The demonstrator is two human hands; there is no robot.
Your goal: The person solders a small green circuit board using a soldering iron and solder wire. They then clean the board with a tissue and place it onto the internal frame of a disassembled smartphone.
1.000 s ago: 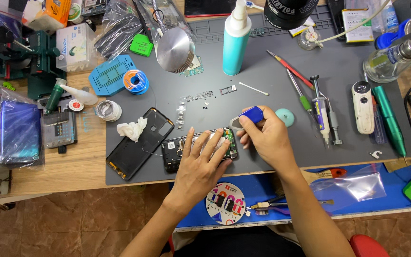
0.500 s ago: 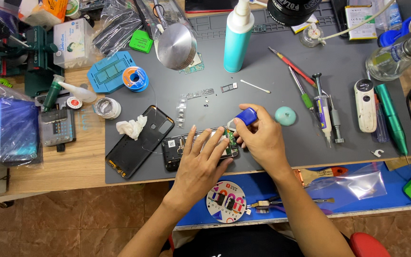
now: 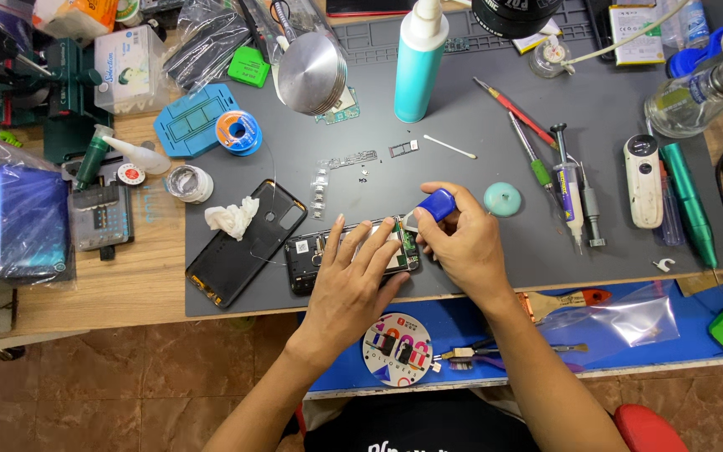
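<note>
The left hand [image 3: 349, 289] lay flat, fingers spread, over an opened black smartphone body [image 3: 315, 255] with its innards exposed, pinning it to the dark grey rubber work mat [image 3: 428, 109] near the mat's front edge. Its grip was released in the sense that nothing was clasped; it only pressed down. The right hand [image 3: 462, 247] was clenched on a small blue-handled prying tool [image 3: 437, 203], thumb and forefinger pinching the handle, the pale tip angled down to the phone's right end, just beside the left fingertips [image 3: 388, 226].

By my reading, the step in hand was prying or lifting some part at that end of the phone (whether the tip had actually seated under anything could not be told, the fingers crowding the spot). The next move would seem to call for a steady downward hold from the left hand and a light, shallow lever from the right, so the tip does not slip across the board.

Just to the left lay the detached black back cover [image 3: 240, 251] with a crumpled white tissue [image 3: 232, 218] on it. A teal spray bottle [image 3: 418, 63] stood well behind, a mint-green round disc [image 3: 502, 199] sat near the right hand, and the wooden tabletop [image 3: 94, 285] showed beyond the mat.
</note>
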